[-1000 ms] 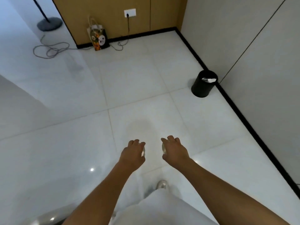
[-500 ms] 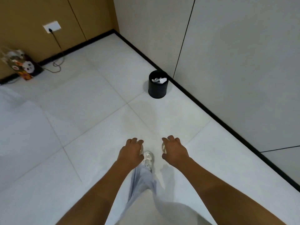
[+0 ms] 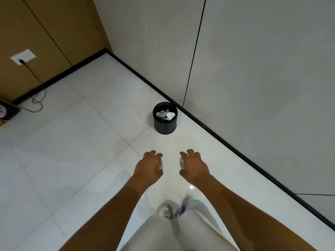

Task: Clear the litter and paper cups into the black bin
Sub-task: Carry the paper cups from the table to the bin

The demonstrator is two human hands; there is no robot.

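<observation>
White glossy floor tiles underfoot, spreading to a black skirting strip along the grey panelled wall on the right. Tan wooden panelling on the far left wall, carrying a white socket plate with a dark plug and a black cable trailing down to the floor in loose loops. Part of a dark printed bag cut off at the left edge. Pale trousers and one light shoe at the bottom, blurred.

Both bare forearms stretched forward over the tiles, well short of the bin. Black bin upright on the floor ahead, just beside the skirting, holding crumpled white paper inside its rim.

Left hand knuckles up, fingers curled round a pale paper cup, only a sliver of it showing at the thumb side. Right hand the same way, fingers wrapped over a second pale cup, again only its edge visible between thumb and fingers. Hands near each other, apart, not touching. Cannot tell whether either cup is upright or crushed.
</observation>
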